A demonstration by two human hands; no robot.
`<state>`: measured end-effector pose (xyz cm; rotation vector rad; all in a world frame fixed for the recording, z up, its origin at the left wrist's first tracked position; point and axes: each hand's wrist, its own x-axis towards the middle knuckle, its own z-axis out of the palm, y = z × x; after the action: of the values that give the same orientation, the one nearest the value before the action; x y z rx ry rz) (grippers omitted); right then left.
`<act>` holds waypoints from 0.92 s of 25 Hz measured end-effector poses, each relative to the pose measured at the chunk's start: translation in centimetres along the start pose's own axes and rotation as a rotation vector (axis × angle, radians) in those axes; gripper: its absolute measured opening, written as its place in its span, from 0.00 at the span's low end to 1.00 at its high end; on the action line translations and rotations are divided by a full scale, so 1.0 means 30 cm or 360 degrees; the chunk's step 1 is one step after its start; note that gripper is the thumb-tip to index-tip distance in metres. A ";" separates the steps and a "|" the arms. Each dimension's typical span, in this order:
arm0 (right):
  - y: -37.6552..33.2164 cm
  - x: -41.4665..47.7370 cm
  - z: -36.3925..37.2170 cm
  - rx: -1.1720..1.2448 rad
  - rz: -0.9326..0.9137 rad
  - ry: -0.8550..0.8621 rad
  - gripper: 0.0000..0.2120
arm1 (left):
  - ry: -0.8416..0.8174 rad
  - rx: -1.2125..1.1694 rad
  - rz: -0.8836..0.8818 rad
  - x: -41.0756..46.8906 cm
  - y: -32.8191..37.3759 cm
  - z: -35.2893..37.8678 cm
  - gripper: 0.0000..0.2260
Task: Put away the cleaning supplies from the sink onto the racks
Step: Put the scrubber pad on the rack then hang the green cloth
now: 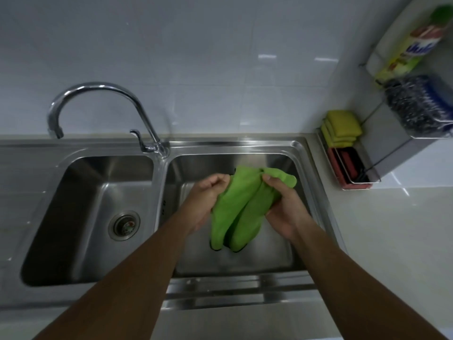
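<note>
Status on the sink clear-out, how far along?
Mostly done, it seems: yellow sponges sit in the counter rack, and the scrubber and detergent bottle are on the wall rack. In hand: the green cloth, held over the right basin by the left hand and right hand. Left: racking the cloth.

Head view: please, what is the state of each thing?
Green microfibre cloth: bunched, held above right basin by both hands.
Left hand: gripping the cloth.
Right hand: gripping the cloth.
Chrome curved tap: no water running, spout over left basin.
Steel double sink: left basin empty, drain open.
Yellow sponges: stacked in counter rack.
</note>
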<state>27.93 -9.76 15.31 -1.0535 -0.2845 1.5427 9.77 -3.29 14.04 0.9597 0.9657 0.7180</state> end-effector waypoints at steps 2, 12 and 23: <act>-0.053 -0.006 -0.022 0.0057 -0.0078 0.0126 0.22 | 0.0111 -0.0078 0.0058 0.017 0.021 0.015 0.08; -0.217 -0.045 -0.020 -0.0030 -0.0027 -0.0095 0.15 | -0.0410 0.0380 -0.0771 0.030 0.011 0.071 0.40; -0.204 -0.009 -0.099 -0.0702 -0.0032 -0.0437 0.25 | -0.0206 -0.0114 -0.0096 0.127 0.216 0.198 0.16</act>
<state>34.16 -9.35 17.97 -1.1663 -0.8532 1.6468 16.17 0.59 20.04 0.8994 0.8467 0.6282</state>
